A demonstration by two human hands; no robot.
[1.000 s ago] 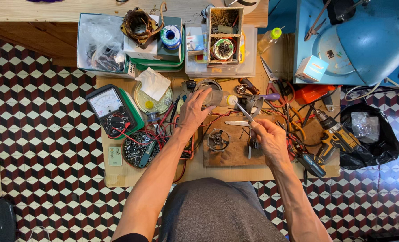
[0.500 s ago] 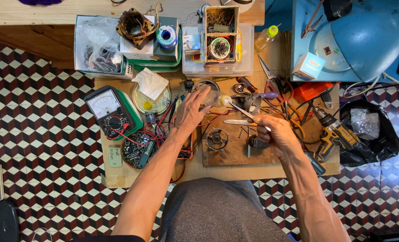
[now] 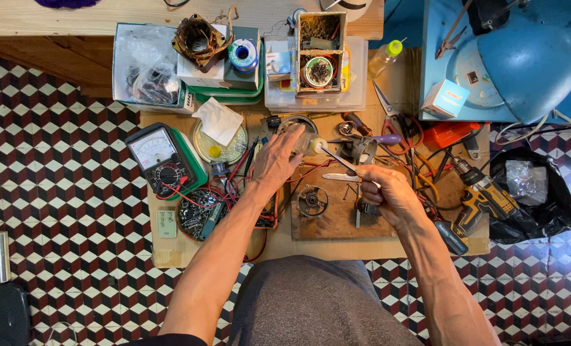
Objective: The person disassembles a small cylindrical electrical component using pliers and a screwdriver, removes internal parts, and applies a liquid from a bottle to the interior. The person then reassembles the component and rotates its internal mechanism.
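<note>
Two hands busy — right hand (image 3: 385,192) pinching tweezers (image 3: 336,159), tips slanting up-left to small bottle (image 3: 312,145) gripped by left hand (image 3: 279,160).

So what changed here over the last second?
The right hand lifted slightly off the wooden board, tilting its thin metal tool toward the small jar. The left hand kept resting by that jar. Meter and drill stayed put.

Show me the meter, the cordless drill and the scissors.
meter (image 3: 159,156), head view, on its dial face.
cordless drill (image 3: 481,197), head view, on its yellow body.
scissors (image 3: 384,102), head view, on the blades.
</note>
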